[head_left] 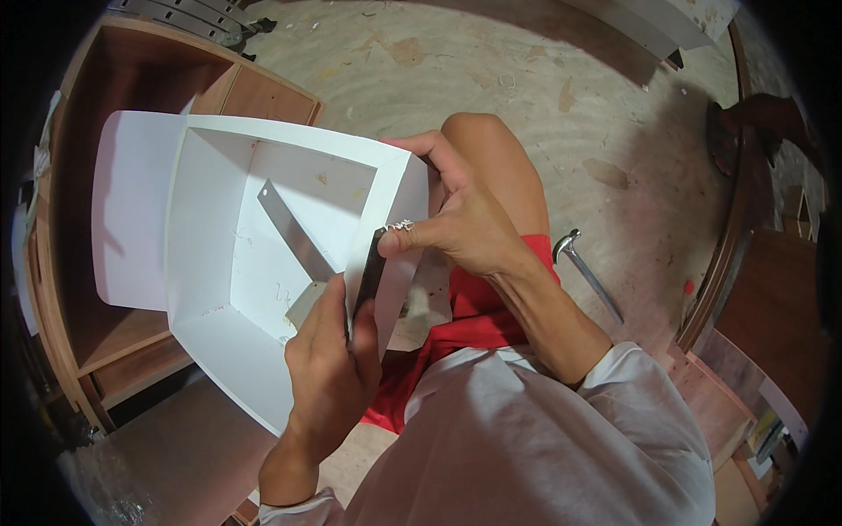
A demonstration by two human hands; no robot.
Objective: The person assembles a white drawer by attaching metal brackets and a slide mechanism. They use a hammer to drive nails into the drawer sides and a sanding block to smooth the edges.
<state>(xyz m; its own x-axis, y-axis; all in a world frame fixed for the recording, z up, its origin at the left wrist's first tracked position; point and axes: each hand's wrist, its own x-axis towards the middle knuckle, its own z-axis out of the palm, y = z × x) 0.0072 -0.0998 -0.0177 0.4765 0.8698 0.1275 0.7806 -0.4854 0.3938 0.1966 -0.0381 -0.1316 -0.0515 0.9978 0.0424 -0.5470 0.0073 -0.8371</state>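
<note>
A white open-topped box like a drawer (206,223) lies tilted in front of me, its near corner by my hands. My left hand (329,359) is closed round a dark, flat, blade-like strip (370,273) held along the rim of the box's right wall. My right hand (465,215) wraps the box's right corner from outside, its thumb pressed at the strip's upper end. Thin white curled shavings (401,225) gather by that thumb. Inside the box rests a try square (294,232) with a metal blade; its pale stock is partly hidden behind my left hand.
Under and behind the box stands a brown wooden cabinet (74,219). A claw hammer (589,272) lies on the concrete floor to my right. Wooden panels (772,298) stand at the far right, and another person's foot (724,136) shows there. A white furniture piece (631,26) stands ahead.
</note>
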